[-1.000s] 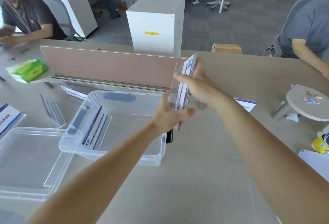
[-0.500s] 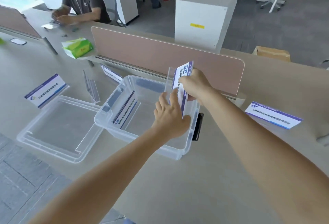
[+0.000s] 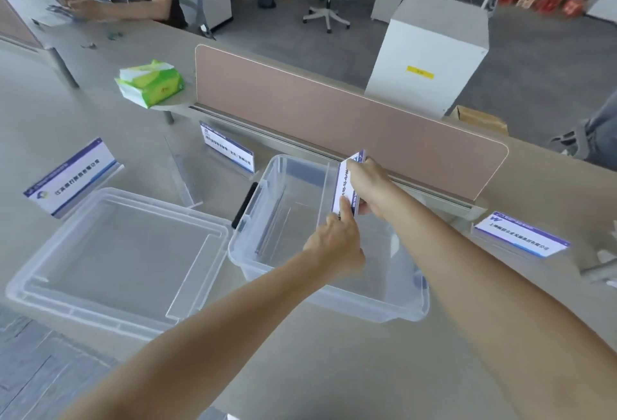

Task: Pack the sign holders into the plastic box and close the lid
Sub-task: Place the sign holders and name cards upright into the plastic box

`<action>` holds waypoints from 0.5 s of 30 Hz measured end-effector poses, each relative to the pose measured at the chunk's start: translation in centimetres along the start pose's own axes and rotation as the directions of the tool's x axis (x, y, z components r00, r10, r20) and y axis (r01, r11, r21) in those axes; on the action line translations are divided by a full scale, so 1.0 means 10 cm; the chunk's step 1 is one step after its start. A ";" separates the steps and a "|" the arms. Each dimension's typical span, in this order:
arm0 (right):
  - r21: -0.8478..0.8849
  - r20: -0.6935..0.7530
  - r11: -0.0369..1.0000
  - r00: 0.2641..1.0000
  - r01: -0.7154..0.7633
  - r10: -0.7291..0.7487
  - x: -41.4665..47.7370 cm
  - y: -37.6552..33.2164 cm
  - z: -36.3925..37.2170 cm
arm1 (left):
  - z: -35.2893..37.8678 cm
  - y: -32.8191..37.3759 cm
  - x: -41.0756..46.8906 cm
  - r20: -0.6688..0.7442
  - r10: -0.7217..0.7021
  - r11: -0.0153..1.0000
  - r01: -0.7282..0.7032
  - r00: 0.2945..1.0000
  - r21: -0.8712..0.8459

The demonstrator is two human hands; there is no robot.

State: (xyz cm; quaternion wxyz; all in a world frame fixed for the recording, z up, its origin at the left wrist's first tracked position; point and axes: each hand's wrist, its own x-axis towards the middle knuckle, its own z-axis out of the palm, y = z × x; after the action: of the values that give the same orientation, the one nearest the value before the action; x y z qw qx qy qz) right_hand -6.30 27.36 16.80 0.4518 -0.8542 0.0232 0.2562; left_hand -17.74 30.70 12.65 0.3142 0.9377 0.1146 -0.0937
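A clear plastic box (image 3: 245, 254) stands open on the table's middle. Both my hands hold a clear sign holder with a blue-and-white card (image 3: 345, 186) upright on edge over the box's inside. My right hand (image 3: 369, 186) grips its top and far side, my left hand (image 3: 337, 242) pinches its lower end. Another holder (image 3: 267, 229) lies against the box's left wall. The clear lid (image 3: 120, 259) lies flat to the left of the box. Loose sign holders stand at the left (image 3: 71, 177), behind the box (image 3: 227, 149) and at the right (image 3: 521, 236); an empty clear one (image 3: 183, 174) stands between.
A pink divider panel (image 3: 334, 119) runs right behind the box. A green tissue pack (image 3: 150, 82) sits on a small shelf at the back left. A person works at the far left of the table; another person's leg shows at the right edge.
My hands have carried the sign holder left and down, from beside the box's right rim to over its inside. My view has swung rightward, so box and lid sit further right.
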 end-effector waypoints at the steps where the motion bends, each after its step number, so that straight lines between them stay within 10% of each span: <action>1: 0.015 0.003 0.999 0.999 -0.034 0.034 0.04 0.00 0.06 | -0.03 -0.07 0.04 0.030 -0.003 1.000 0.002 1.000 0.011; 15: 0.136 0.174 0.913 0.917 -0.384 0.360 0.95 0.54 0.80 | 0.16 -0.87 0.65 0.419 -0.192 0.979 0.202 0.888 0.021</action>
State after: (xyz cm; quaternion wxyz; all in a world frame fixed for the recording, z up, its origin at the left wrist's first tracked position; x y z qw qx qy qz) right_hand -2.86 32.29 4.65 0.4654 -0.7721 0.1740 0.3963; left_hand -14.07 37.51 4.87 0.3312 0.8756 0.1403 -0.3225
